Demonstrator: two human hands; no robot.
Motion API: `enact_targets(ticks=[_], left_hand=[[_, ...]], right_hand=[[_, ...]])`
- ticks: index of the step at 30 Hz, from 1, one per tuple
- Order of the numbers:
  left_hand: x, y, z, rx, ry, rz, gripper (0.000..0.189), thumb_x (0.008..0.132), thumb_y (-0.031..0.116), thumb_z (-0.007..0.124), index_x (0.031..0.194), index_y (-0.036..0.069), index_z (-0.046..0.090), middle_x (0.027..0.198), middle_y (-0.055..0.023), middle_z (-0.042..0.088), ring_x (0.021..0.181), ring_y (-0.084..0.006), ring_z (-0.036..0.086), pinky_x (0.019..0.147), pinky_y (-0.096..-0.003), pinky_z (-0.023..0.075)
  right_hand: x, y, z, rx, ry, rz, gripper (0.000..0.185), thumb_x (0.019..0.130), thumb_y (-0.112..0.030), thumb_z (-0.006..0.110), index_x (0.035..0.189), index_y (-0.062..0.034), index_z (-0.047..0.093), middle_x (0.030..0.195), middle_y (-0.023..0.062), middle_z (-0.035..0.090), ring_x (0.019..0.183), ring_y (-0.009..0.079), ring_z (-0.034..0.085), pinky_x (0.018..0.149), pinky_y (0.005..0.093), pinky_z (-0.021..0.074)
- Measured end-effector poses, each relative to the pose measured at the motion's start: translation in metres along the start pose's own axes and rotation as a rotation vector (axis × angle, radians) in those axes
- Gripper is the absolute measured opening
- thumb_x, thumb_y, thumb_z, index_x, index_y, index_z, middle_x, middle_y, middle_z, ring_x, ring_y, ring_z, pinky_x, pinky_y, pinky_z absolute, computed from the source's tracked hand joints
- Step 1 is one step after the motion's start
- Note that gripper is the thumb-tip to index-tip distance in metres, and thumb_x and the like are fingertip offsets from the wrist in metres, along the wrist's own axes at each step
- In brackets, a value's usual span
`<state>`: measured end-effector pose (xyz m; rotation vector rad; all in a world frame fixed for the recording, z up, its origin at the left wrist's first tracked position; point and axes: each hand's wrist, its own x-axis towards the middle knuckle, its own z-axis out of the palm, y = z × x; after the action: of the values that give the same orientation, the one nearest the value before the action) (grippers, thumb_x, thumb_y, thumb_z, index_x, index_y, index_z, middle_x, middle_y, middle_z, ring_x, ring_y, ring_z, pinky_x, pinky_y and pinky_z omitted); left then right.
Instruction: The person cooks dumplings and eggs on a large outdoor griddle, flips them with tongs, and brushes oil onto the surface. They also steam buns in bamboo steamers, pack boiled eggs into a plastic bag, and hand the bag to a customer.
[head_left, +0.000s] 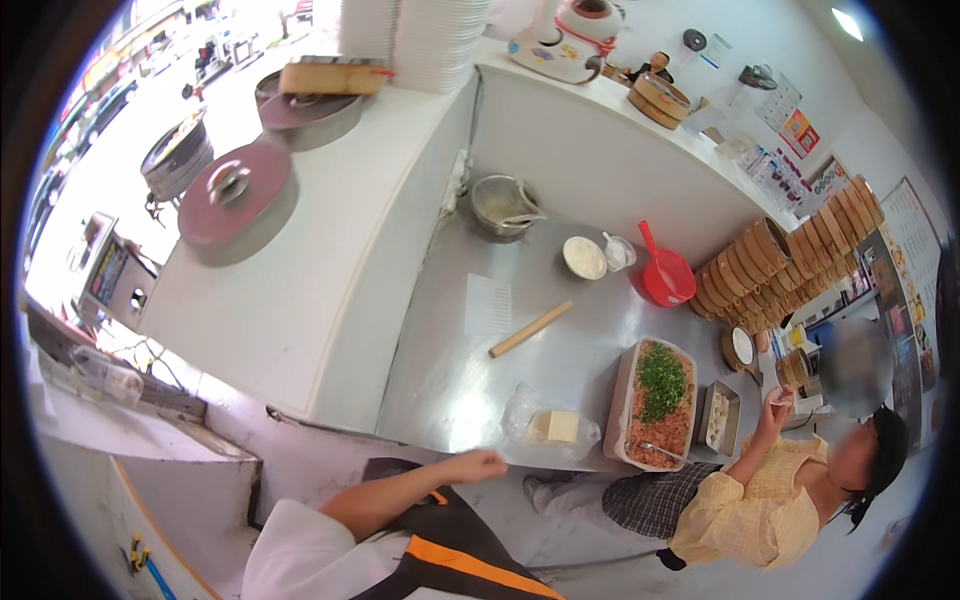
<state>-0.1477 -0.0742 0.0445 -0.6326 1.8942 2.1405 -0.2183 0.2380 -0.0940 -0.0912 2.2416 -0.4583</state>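
Note:
My left hand (477, 466) is at the steel table's near edge, its fingers curled in and nothing seen in them. My right hand is out of view. Just right of the left hand, a pale yellow block (562, 427) sits on a clear plastic bag (519, 409). Farther right stands a white tub (616, 427) of minced meat (660, 435) with chopped green herbs (661, 381) on top and a metal spoon (661, 451) in it. A wooden rolling pin (531, 329) lies mid-table, next to a sheet of paper (487, 304) bearing writing.
A steel bowl (501, 208), a bowl of white powder (584, 258) and a red plastic scoop (666, 277) stand at the back. Bamboo steamers (750, 270) are stacked at right. A co-worker (757, 495) stands right, hands near a small metal tray (721, 418). A raised white counter (315, 300) borders the left.

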Motion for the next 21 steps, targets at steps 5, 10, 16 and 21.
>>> enact_targets(ticks=[5,10,16,21], left_hand=[[-0.101,-0.101,0.004,0.445,-0.109,-0.113,0.051,0.09,0.05,0.06,0.118,0.007,0.064,0.113,-0.0166,0.066,0.106,-0.032,0.063,0.088,-0.0412,0.0493],[-0.174,-0.12,-0.014,0.384,-0.018,-0.199,0.078,0.084,0.059,0.064,0.133,-0.001,0.051,0.128,-0.0232,0.059,0.12,-0.037,0.056,0.099,-0.0404,0.0457],[-0.195,-0.146,-0.065,0.29,0.024,0.028,0.067,0.076,0.039,0.078,0.128,0.001,0.057,0.124,-0.0186,0.063,0.115,-0.0264,0.06,0.095,-0.0364,0.0475],[-0.279,-0.192,-0.141,0.208,0.144,-0.211,0.048,0.077,0.027,0.074,0.115,0.001,0.065,0.103,-0.0105,0.069,0.096,-0.0174,0.063,0.081,-0.0326,0.0504]], right_hand=[[-0.062,0.036,0.034,-0.029,-0.15,0.067,0.035,0.092,-0.039,0.058,0.106,-0.0078,0.065,0.093,0.0082,0.066,0.082,0.0199,0.065,0.073,0.0391,0.0523],[-0.096,-0.049,0.008,0.74,-0.496,0.308,0.027,0.095,-0.029,0.054,0.105,-0.0053,0.063,0.095,0.0135,0.068,0.086,0.0251,0.068,0.056,0.04,0.0562],[-0.135,-0.212,0.12,0.268,-0.873,-0.505,0.03,0.092,-0.034,0.059,0.103,-0.0077,0.07,0.095,0.004,0.069,0.089,0.0148,0.063,0.081,0.0329,0.05],[-0.152,-0.306,0.247,-0.272,-0.936,-0.824,0.036,0.089,-0.035,0.058,0.104,-0.0049,0.069,0.097,0.0105,0.071,0.09,0.0207,0.064,0.081,0.0373,0.0488]])
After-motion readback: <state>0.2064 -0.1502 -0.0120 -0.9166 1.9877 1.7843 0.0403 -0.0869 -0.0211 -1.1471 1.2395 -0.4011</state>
